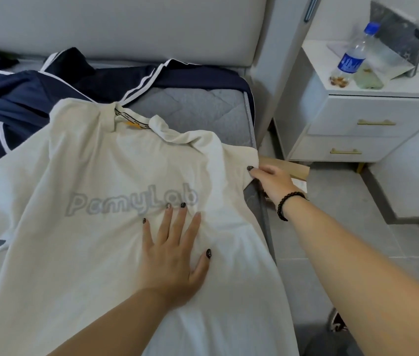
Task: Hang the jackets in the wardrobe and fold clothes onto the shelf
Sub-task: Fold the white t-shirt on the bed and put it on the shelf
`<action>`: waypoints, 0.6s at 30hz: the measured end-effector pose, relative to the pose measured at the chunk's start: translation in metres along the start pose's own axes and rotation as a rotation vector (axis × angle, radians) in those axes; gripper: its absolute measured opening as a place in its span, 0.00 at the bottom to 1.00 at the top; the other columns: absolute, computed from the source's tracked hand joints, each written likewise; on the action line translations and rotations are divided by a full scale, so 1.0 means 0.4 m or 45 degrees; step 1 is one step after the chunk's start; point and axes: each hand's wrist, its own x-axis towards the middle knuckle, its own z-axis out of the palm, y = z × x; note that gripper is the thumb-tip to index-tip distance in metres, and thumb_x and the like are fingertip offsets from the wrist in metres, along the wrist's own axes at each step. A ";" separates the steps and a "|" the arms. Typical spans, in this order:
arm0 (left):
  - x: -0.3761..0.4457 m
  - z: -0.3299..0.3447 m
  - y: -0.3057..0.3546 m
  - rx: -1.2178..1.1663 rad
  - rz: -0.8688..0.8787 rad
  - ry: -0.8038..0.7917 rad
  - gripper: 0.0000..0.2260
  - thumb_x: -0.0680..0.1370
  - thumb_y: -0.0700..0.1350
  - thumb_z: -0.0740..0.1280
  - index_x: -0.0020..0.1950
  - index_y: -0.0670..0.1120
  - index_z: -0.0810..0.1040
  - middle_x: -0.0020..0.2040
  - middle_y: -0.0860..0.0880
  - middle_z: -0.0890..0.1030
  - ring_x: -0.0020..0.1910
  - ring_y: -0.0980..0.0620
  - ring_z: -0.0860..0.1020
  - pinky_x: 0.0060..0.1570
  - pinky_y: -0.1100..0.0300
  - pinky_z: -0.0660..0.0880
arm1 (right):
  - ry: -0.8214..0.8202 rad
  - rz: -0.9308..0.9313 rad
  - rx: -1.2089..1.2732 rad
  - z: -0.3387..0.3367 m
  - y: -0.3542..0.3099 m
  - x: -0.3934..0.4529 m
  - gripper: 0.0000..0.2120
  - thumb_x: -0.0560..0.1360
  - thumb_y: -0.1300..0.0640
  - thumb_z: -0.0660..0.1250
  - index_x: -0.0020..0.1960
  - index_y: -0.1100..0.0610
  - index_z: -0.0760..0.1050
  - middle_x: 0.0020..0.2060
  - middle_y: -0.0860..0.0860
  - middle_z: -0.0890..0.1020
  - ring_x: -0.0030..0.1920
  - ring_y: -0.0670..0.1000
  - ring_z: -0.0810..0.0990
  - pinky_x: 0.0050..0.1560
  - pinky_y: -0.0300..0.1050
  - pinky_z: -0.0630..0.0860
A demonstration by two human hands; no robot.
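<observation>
A cream T-shirt (80, 227) with grey lettering lies spread face up on the bed, collar toward the headboard. My left hand (175, 255) presses flat on its chest just below the lettering, fingers straight. My right hand (272, 181) pinches the shirt's right sleeve edge at the side of the mattress. A navy jacket (23, 104) with white stripes lies crumpled behind the shirt, partly under it.
The grey quilted mattress (198, 109) ends at the right beside a tiled floor (357, 227). A white nightstand (367, 119) with gold handles carries a water bottle (352, 57) and a leaning mirror (395, 37). The padded headboard (126, 27) runs along the back.
</observation>
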 end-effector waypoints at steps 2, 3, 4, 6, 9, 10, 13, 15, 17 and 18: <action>0.000 -0.001 0.000 -0.008 0.010 0.021 0.32 0.76 0.62 0.53 0.78 0.51 0.60 0.78 0.46 0.61 0.78 0.42 0.57 0.70 0.32 0.57 | -0.054 0.027 -0.060 0.006 -0.015 0.025 0.12 0.72 0.54 0.72 0.53 0.57 0.79 0.42 0.48 0.82 0.43 0.48 0.79 0.45 0.41 0.76; -0.001 -0.001 -0.001 -0.009 0.012 0.027 0.32 0.76 0.62 0.54 0.78 0.51 0.62 0.78 0.46 0.62 0.77 0.42 0.58 0.69 0.32 0.57 | -0.046 0.027 -0.074 0.007 -0.023 0.034 0.09 0.72 0.57 0.71 0.50 0.58 0.79 0.41 0.50 0.81 0.42 0.49 0.78 0.45 0.43 0.76; -0.002 -0.003 -0.002 -0.008 0.016 0.027 0.32 0.76 0.61 0.54 0.78 0.51 0.63 0.77 0.46 0.63 0.77 0.42 0.58 0.69 0.32 0.57 | 0.000 0.022 -0.041 0.003 -0.030 0.041 0.04 0.71 0.59 0.69 0.44 0.58 0.78 0.37 0.51 0.78 0.38 0.51 0.76 0.41 0.43 0.73; -0.002 -0.007 -0.002 -0.005 0.021 0.025 0.32 0.75 0.61 0.54 0.77 0.50 0.64 0.77 0.45 0.63 0.77 0.42 0.58 0.69 0.32 0.57 | 0.234 0.001 0.205 -0.026 -0.048 0.059 0.08 0.69 0.61 0.66 0.34 0.57 0.69 0.30 0.51 0.69 0.33 0.52 0.68 0.35 0.44 0.66; -0.002 -0.009 -0.001 -0.007 0.029 0.030 0.32 0.75 0.60 0.55 0.77 0.50 0.64 0.78 0.45 0.62 0.77 0.41 0.57 0.69 0.31 0.57 | 0.655 -0.058 0.567 -0.118 -0.072 0.076 0.10 0.67 0.61 0.64 0.31 0.55 0.65 0.29 0.49 0.66 0.34 0.51 0.66 0.35 0.43 0.64; -0.002 -0.011 -0.001 -0.012 0.034 0.033 0.32 0.74 0.60 0.55 0.77 0.50 0.64 0.78 0.45 0.62 0.77 0.42 0.57 0.69 0.31 0.58 | 0.698 -0.064 0.622 -0.148 -0.070 0.080 0.09 0.66 0.60 0.65 0.31 0.54 0.65 0.29 0.49 0.67 0.34 0.51 0.66 0.35 0.43 0.64; -0.002 -0.011 -0.002 -0.006 0.031 0.027 0.32 0.74 0.60 0.55 0.77 0.51 0.65 0.78 0.46 0.62 0.77 0.42 0.57 0.69 0.32 0.58 | 0.440 0.086 0.718 -0.174 -0.045 0.069 0.03 0.65 0.56 0.68 0.35 0.53 0.74 0.32 0.49 0.74 0.34 0.51 0.72 0.35 0.41 0.70; -0.002 -0.011 -0.003 -0.006 0.031 0.024 0.32 0.74 0.60 0.55 0.77 0.50 0.65 0.78 0.46 0.62 0.77 0.43 0.58 0.69 0.32 0.58 | 0.173 0.235 0.699 -0.147 0.001 0.055 0.02 0.69 0.57 0.66 0.38 0.55 0.76 0.31 0.49 0.78 0.30 0.50 0.76 0.31 0.39 0.73; 0.001 -0.012 -0.003 -0.006 0.039 0.029 0.32 0.74 0.60 0.56 0.76 0.50 0.65 0.77 0.45 0.63 0.77 0.42 0.59 0.69 0.31 0.59 | 0.105 0.392 0.520 -0.119 0.059 0.042 0.07 0.72 0.58 0.60 0.43 0.55 0.77 0.35 0.52 0.81 0.35 0.55 0.80 0.34 0.47 0.78; 0.000 -0.011 -0.002 -0.001 0.044 0.029 0.32 0.74 0.60 0.56 0.76 0.50 0.66 0.77 0.45 0.63 0.77 0.42 0.59 0.69 0.31 0.59 | 0.118 0.471 0.423 -0.105 0.090 0.031 0.09 0.74 0.56 0.59 0.46 0.55 0.77 0.39 0.53 0.82 0.39 0.56 0.80 0.38 0.51 0.79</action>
